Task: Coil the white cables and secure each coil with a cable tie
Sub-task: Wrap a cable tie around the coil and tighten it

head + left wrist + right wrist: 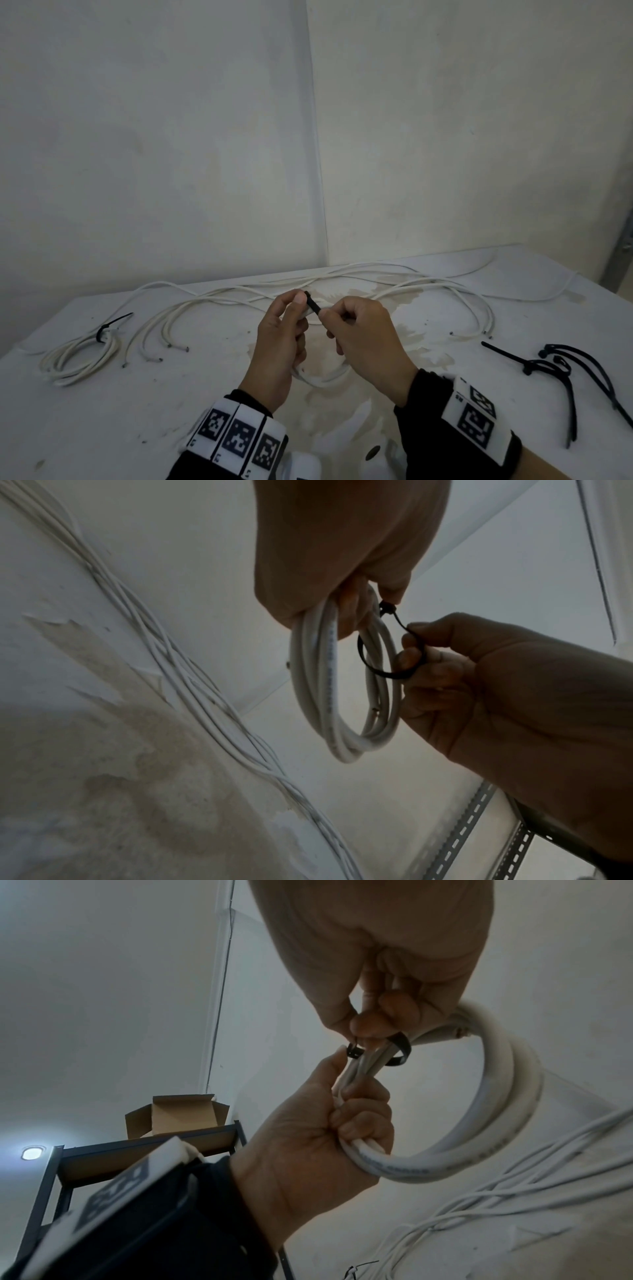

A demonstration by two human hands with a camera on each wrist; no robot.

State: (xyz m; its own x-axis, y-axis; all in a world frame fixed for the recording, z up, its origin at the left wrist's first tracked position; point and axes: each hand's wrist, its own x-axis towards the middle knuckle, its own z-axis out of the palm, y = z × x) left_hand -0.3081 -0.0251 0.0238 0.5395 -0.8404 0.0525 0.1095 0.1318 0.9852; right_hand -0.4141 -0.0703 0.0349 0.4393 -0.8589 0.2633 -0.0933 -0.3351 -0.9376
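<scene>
Left hand (pixel 279 346) is gripping the white coil (pixel 329 685), centre frame. Right hand (pixel 366 339) is pinching the black cable tie (pixel 383 653) looped round it.

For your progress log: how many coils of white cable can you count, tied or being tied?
2. One tied coil lies at the table's left. The other coil is gripped by the left hand while the right hand pinches a black tie around it.
</scene>
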